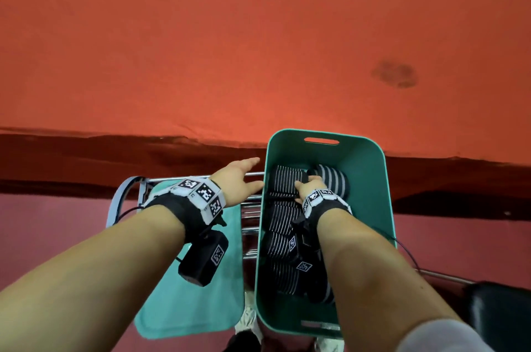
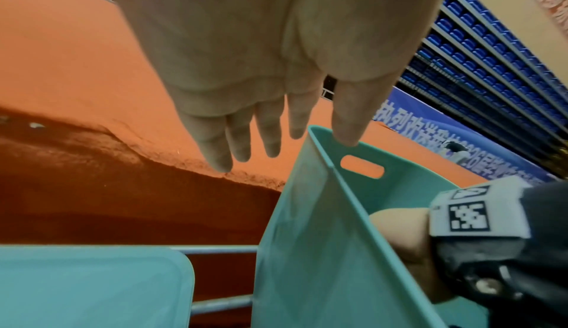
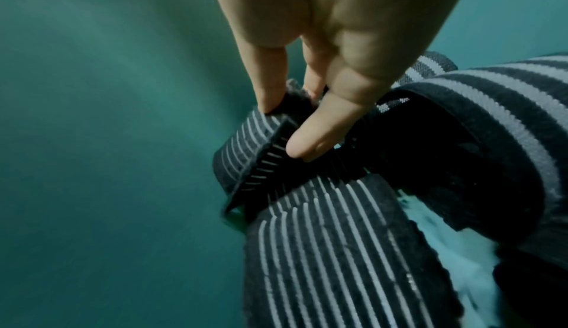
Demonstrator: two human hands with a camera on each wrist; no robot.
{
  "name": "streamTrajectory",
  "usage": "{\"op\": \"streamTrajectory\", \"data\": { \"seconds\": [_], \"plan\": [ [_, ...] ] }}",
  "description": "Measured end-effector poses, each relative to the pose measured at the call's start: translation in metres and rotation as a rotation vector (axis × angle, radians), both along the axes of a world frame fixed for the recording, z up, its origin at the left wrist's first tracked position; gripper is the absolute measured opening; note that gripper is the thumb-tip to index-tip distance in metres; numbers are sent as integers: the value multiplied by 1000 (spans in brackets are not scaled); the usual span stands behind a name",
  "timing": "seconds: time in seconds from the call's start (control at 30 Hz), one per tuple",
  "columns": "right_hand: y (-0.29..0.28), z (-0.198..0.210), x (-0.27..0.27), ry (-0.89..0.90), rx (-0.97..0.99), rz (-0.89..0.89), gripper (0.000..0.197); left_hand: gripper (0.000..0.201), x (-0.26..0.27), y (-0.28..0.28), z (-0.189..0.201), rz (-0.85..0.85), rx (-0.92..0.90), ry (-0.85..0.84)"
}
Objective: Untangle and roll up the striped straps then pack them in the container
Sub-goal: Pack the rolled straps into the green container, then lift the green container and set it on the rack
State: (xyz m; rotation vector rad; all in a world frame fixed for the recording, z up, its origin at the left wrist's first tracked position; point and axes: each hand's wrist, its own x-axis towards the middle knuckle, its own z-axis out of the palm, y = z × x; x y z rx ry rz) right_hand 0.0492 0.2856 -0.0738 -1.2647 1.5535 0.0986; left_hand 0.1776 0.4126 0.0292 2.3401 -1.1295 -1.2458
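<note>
Inside container (image 1: 370, 179), rolled strap (image 1: 283, 183) under right hand (image 1: 309, 183) fingertips.

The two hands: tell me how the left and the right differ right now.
The left hand is outside the teal container, beside its left wall; the right hand is down inside it. The left hand's fingers are straight and hold nothing; the right hand's fingers pinch a rolled striped strap. Both wrists wear a band with black-and-white markers.
</note>
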Motion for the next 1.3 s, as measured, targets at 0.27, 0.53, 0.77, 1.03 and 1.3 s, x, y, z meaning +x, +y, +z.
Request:
{"op": "streamTrajectory", "data": {
  "seconds": [0.27, 0.53, 0.77, 1.03, 1.3],
  "plan": [
    [8, 24, -7, 137, -182, 223, 52, 58, -3, 15, -1, 68, -5, 3],
    [19, 98, -62, 101, -326, 244, 49, 56, -36, 49, 43, 145, -35, -67],
    [68, 154, -132, 63, -412, 301, 51, 54, -100, 111, 82, 207, -76, -119],
    [154, 168, -168, -88, -366, 320, 34, 54, -142, 187, 80, 238, -2, -112],
    [229, 146, -155, -251, -101, 449, 18, 49, -133, 246, 38, 314, 102, -45]
  ]
}}
